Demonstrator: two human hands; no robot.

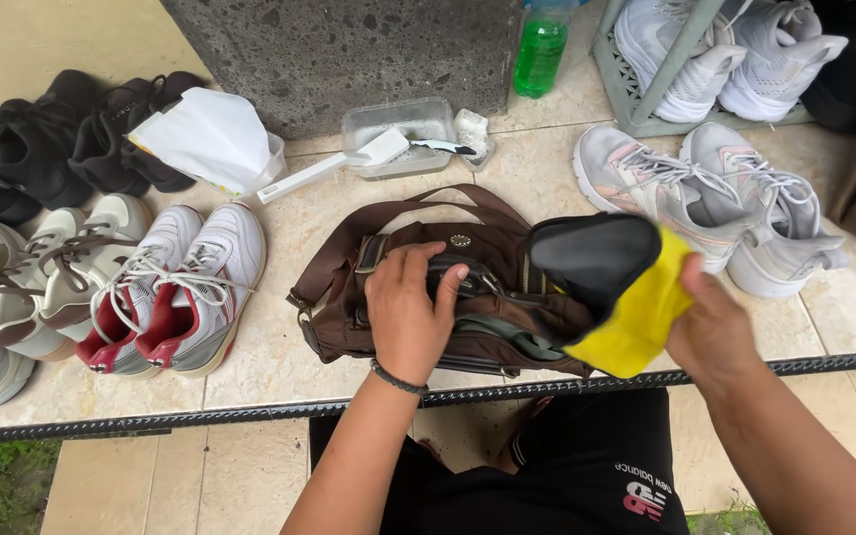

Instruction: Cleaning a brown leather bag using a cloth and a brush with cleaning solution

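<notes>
Two hands at a brown bag on a tiled ledge, one pressing it down, the other gripping a cloth.

The left hand lies palm-down on top of the brown bag, fingers spread and curled over its zip area, a dark band on the wrist. The right hand is clamped on a yellow and black cloth, which hangs over the bag's end just beside that hand. The bag lies on the tiled ledge, between and under both hands. Beyond the left hand are white and red sneakers and black shoes. Past the bag stands a clear plastic tub with a white brush leaning on it, and a green bottle further off. Beyond the right hand sit grey sneakers.
</notes>
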